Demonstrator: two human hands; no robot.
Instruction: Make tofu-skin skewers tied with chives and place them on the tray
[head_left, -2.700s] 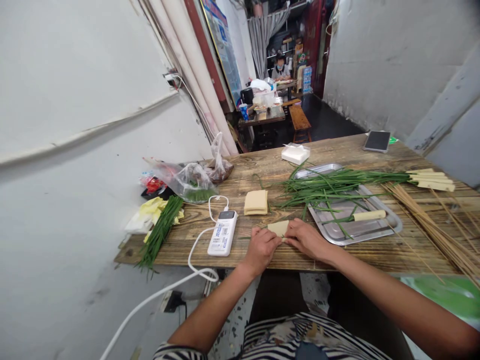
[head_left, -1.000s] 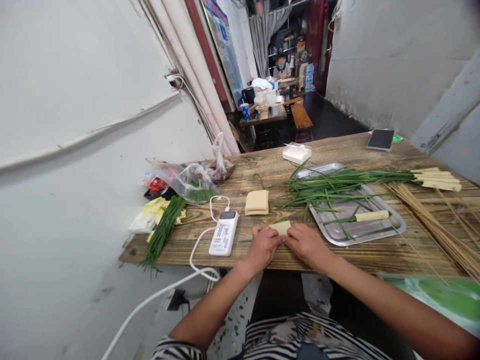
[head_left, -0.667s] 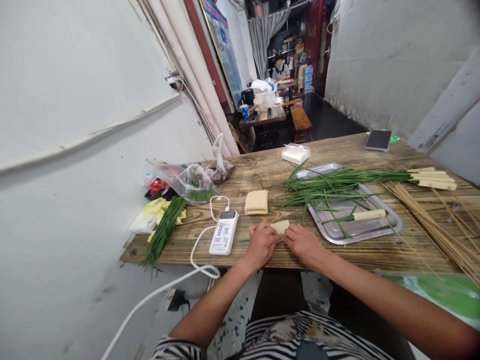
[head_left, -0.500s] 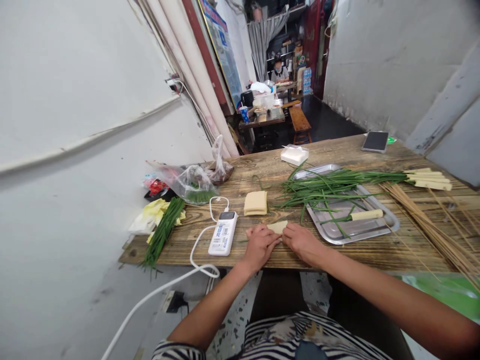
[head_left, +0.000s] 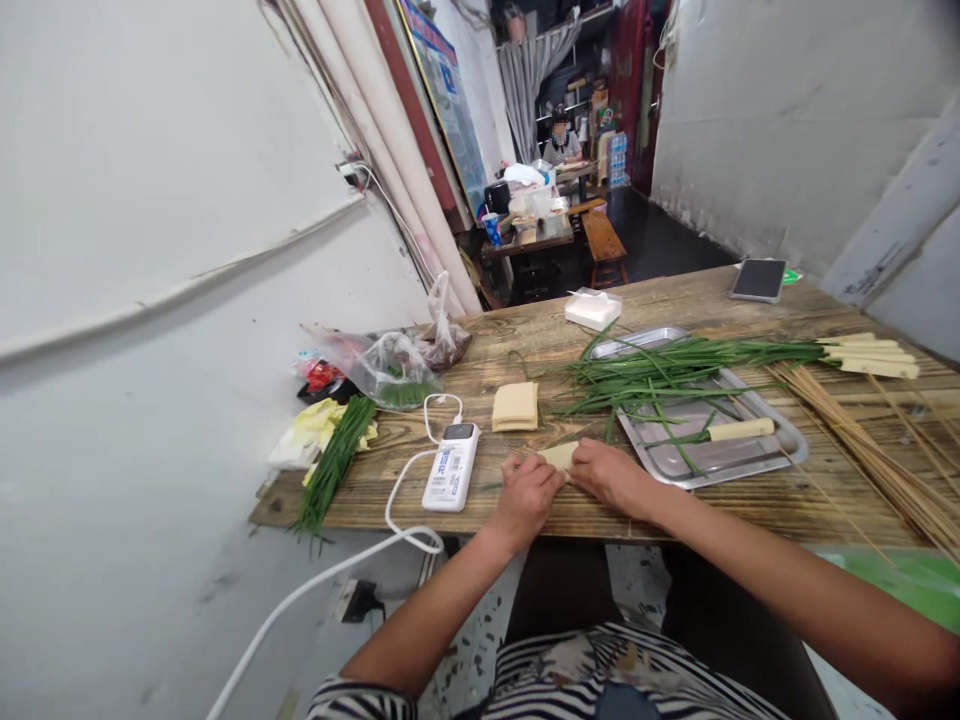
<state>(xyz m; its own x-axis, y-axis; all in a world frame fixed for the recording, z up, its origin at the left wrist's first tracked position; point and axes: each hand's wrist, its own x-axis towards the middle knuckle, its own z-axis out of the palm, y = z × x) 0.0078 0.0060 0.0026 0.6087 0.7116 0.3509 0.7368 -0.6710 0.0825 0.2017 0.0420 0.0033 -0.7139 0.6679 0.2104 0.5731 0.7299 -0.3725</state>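
Note:
A pale yellow tofu sheet [head_left: 559,455] lies at the table's front edge, with both hands on it. My left hand [head_left: 527,498] has its fingers curled over the sheet's near left edge. Closed in the same way, my right hand [head_left: 606,472] presses the right side. Green chive ends poke out beside the left fingers; what lies under the fingertips is hidden. Just beyond stands a stack of square tofu sheets [head_left: 514,407]. To the right, loose chives [head_left: 660,365] lie across a metal tray [head_left: 796,440], which also holds a tofu roll [head_left: 741,430] with chives sticking out.
Several finished rolls [head_left: 874,355] lie far right, above bamboo skewers [head_left: 855,440]. A white power bank [head_left: 451,468] with a cable sits left of my hands. Further left are a chive bundle [head_left: 337,465] and plastic bags [head_left: 401,370]. A phone [head_left: 759,280] and white box [head_left: 594,310] lie behind.
Both hands stay on the tofu sheet, with the fingers shifted only slightly along its near edge. The whole view has moved a little, so things appear slightly further right.

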